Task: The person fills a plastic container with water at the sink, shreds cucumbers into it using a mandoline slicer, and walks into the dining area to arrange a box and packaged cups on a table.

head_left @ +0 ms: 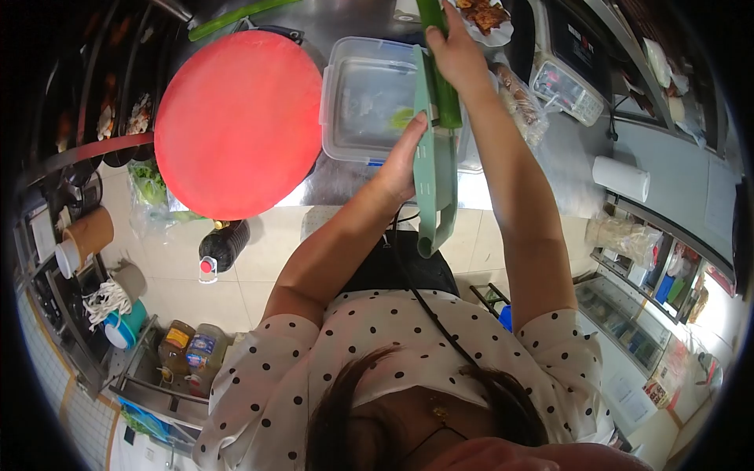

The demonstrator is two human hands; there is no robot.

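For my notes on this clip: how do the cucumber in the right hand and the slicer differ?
Colour: the cucumber is deep green, the slicer pale green. Shape: the cucumber is a rounded stick, the slicer a long, flat-sided tool. Hold: the right hand grips the cucumber, the left hand the slicer. Both are green and elongated.

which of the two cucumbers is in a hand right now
The held cucumber, gripped by the right hand at the pale green slicer. The other cucumber lies beyond the round red board, with no hand on it.
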